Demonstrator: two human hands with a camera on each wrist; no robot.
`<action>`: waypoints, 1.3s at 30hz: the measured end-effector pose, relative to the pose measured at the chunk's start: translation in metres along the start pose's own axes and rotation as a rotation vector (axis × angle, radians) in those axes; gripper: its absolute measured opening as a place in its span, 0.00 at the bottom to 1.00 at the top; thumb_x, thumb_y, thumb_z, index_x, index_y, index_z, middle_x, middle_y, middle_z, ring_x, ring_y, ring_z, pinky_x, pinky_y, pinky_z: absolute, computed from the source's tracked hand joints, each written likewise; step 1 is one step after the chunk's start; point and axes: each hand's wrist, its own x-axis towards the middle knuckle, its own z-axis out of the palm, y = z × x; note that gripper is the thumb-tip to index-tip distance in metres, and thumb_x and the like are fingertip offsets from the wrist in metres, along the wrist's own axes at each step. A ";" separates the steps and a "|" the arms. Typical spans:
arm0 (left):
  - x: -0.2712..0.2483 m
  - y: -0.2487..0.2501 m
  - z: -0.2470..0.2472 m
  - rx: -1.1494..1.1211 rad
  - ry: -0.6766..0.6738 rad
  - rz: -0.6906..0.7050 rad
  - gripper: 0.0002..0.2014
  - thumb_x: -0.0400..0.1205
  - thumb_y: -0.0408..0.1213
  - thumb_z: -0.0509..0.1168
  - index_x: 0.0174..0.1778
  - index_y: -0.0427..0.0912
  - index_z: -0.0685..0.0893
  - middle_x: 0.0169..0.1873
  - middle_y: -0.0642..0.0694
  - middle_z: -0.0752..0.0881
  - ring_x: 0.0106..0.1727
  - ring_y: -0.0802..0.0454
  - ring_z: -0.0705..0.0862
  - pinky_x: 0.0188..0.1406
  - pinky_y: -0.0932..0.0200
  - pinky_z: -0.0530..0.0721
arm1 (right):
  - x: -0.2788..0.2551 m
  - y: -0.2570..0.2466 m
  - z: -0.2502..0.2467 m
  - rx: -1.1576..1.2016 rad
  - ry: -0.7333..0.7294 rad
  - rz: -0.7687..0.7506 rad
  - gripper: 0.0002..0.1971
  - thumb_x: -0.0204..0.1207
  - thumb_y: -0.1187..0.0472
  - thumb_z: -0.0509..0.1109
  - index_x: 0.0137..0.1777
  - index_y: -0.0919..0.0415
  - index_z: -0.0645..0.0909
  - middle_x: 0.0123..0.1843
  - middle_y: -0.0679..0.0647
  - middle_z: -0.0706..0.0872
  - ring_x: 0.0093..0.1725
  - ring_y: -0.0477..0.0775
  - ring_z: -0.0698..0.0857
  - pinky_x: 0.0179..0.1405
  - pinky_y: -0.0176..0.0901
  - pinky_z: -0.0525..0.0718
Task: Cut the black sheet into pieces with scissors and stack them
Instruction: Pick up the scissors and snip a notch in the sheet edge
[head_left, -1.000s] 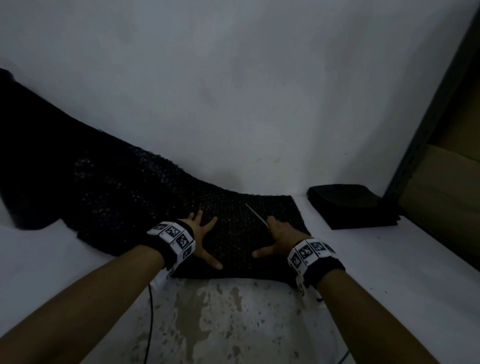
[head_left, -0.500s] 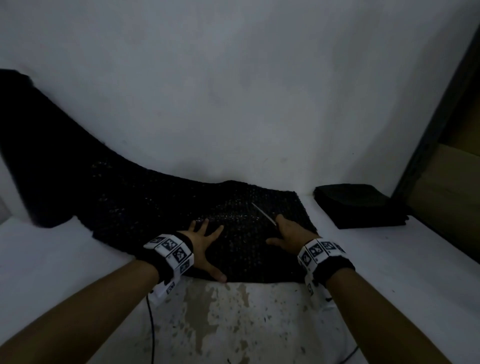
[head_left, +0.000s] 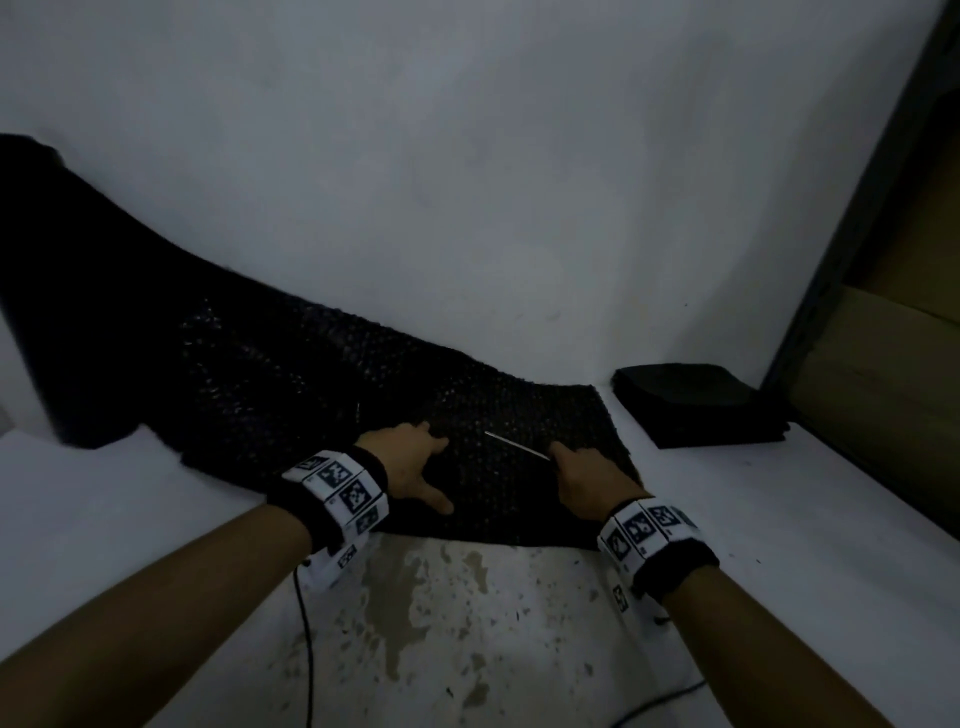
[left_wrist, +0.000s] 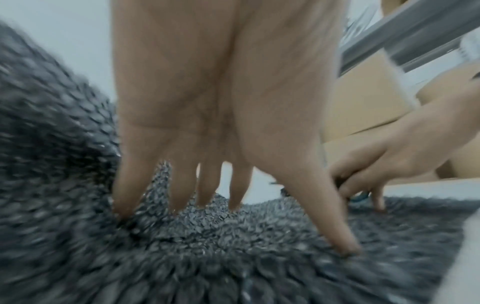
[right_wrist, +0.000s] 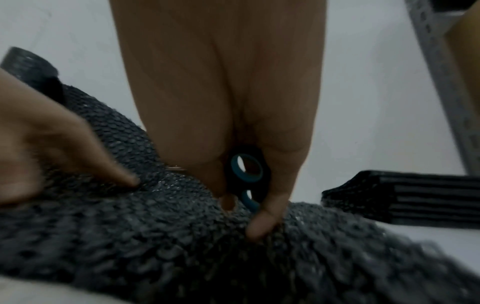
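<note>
Nearest you, at 6 o'clock, the white table (head_left: 156, 519) shows a worn, stained patch (head_left: 415, 597) with a thin black cable (head_left: 306, 649) running across it. Just beyond lies the near edge of the black sheet (head_left: 311, 384), a bumpy mesh-like material that runs from the middle of the table away toward 10 o'clock, where it rises against the white wall (head_left: 467, 156).

Your left hand (head_left: 410, 462) rests on the sheet with fingers (left_wrist: 179, 185) spread and fairly straight, tips pressing into the surface, gripping nothing. Your right hand (head_left: 587, 478), just beside it at about 1 o'clock, is curled around the scissors (head_left: 517, 445); the wrist view shows their blue-lined black finger loops (right_wrist: 246, 170) tucked in your palm, while your thumb and a finger press down on the sheet. The blades point toward 11 o'clock, lying low over the sheet between your hands; you cannot tell whether they are parted.

Farther off at 2 o'clock, apart from the sheet, a stack of cut black pieces (head_left: 696, 405) sits on the table near a metal rack upright (head_left: 857, 234) and cardboard boxes (head_left: 883, 395).
</note>
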 end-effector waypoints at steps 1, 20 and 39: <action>-0.002 0.001 0.001 0.002 -0.045 0.005 0.55 0.71 0.72 0.69 0.88 0.51 0.54 0.87 0.44 0.56 0.83 0.42 0.62 0.80 0.47 0.68 | -0.001 0.001 -0.001 -0.007 -0.021 0.011 0.11 0.85 0.63 0.60 0.65 0.65 0.71 0.57 0.69 0.83 0.51 0.65 0.84 0.42 0.45 0.74; -0.031 -0.011 0.028 -0.030 -0.028 0.044 0.31 0.88 0.48 0.62 0.86 0.56 0.60 0.87 0.47 0.37 0.84 0.42 0.60 0.81 0.53 0.67 | 0.010 0.024 -0.006 -0.050 -0.019 0.161 0.15 0.86 0.62 0.58 0.71 0.63 0.71 0.57 0.69 0.84 0.38 0.58 0.79 0.42 0.45 0.75; -0.006 0.017 0.022 -0.046 -0.128 0.004 0.51 0.71 0.78 0.62 0.87 0.65 0.48 0.88 0.48 0.47 0.86 0.40 0.55 0.80 0.45 0.66 | -0.010 0.032 -0.019 0.284 0.210 0.094 0.11 0.86 0.61 0.64 0.54 0.68 0.83 0.50 0.65 0.88 0.52 0.64 0.86 0.46 0.44 0.78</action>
